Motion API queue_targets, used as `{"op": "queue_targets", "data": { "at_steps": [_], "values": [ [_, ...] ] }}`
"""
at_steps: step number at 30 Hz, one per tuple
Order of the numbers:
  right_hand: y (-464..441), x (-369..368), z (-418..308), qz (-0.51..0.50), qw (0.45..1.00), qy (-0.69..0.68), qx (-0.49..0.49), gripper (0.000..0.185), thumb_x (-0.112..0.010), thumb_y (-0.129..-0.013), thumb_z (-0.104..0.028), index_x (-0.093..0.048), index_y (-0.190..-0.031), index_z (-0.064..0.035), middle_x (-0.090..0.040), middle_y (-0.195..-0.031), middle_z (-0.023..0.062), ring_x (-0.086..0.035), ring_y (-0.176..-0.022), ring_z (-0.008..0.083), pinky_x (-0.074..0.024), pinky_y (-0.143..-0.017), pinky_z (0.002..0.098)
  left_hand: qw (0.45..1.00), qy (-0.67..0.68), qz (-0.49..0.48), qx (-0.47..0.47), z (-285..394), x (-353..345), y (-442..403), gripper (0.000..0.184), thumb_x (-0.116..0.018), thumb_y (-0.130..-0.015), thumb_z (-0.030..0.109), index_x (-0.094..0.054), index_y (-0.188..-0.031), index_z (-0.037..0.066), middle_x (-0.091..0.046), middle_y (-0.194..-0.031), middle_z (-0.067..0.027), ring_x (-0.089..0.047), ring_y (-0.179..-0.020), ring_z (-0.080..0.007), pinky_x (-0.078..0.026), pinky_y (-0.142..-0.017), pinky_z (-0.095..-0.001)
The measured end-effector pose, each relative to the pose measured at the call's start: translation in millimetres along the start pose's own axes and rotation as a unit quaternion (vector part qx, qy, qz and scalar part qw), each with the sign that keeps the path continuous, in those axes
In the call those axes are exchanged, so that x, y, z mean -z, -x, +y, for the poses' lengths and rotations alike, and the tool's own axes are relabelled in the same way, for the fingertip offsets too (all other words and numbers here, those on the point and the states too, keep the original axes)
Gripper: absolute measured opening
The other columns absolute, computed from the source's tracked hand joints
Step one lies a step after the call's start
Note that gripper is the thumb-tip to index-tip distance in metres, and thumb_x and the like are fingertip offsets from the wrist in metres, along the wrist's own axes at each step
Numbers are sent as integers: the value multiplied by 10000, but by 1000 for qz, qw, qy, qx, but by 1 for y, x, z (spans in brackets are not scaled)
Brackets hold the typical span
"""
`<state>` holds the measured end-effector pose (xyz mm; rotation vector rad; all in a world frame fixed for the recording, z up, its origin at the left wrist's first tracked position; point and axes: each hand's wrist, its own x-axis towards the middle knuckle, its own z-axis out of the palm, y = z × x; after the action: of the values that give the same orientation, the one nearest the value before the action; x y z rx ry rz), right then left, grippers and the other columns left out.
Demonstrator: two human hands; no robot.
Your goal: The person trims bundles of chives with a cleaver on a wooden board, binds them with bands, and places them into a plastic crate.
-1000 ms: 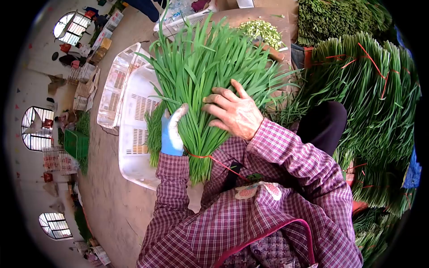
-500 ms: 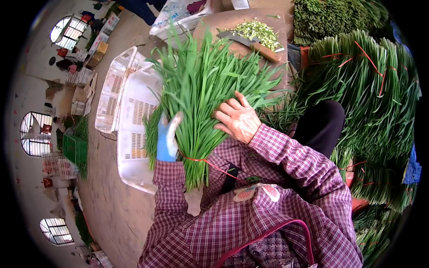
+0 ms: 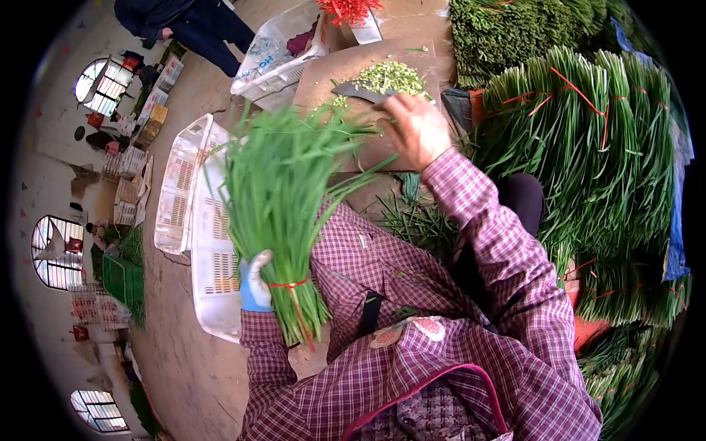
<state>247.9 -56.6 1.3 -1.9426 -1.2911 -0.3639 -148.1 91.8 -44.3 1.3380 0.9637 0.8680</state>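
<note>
1. One bundle of green stalks (image 3: 276,191) is held upright by the gloved left hand (image 3: 255,283), whose thumb is closed across the lower stems, just beside the red tie (image 3: 288,284).
2. The bundle's long axis is set roughly near to far: the cut ends are turned near, toward the lap, and the leafy tips, blurred, are spread at the far end.
3. The bare right hand (image 3: 418,132) is placed over the handle end of a knife (image 3: 359,92), with its fingers bent. The handle is covered, so whether it is gripped or only touched cannot be told.
4. The knife is laid on the tan board (image 3: 379,153), far and to the right of the left hand. Its blade is pointed left from the right fingers, roughly crosswise to the bundle; the right hand is much the nearer one.
5. Pale chopped pieces (image 3: 390,77) are scattered just beyond the blade.
6. The white crate (image 3: 204,294) is set left of the bundle, while tied stacks of greens (image 3: 581,147) are piled at right.
</note>
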Motion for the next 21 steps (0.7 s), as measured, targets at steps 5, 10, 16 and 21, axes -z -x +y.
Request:
{"op": "queue_targets", "data": {
  "at_steps": [5,10,16,21],
  "values": [
    [-32,-36,55,-122,973,139,-138,422,-638,-860,-440,-562,-1144,-138,-577,-1127,147,-564,-1088,316,-495,-857,453,968,248,-19,33,70,15,-20,638,-501,-911,484,-417,-1395,77,-475,-1379,-152,-535,-1181,-305,-480,-979,-454],
    [-47,-80,69,-203,951,184,-142,456,-658,-836,-389,-540,-1187,-124,-571,-1181,155,-540,-1153,318,-479,-900,455,907,421,-14,16,76,-25,-102,819,-776,-709,451,-433,-1376,124,-450,-1387,-158,-409,-1304,-356,-314,-1102,-574],
    [-40,-65,69,-212,961,116,-131,441,-584,-872,-327,-506,-1201,-44,-582,-1138,226,-576,-1073,408,-496,-872,497,793,578,30,188,21,-124,-150,835,-860,-660,219,-409,-1321,-20,-474,-1311,-216,-481,-1215,-378,-405,-1036,-607],
    [-15,-31,74,-92,979,-92,-154,430,-539,-921,-330,-492,-1206,-11,-606,-1050,276,-598,-973,430,-479,-826,498,819,516,71,239,-8,-166,-149,725,-829,-722,293,-487,-1297,11,-550,-1295,-151,-494,-1229,-336,-397,-1040,-601]
  ]
}}
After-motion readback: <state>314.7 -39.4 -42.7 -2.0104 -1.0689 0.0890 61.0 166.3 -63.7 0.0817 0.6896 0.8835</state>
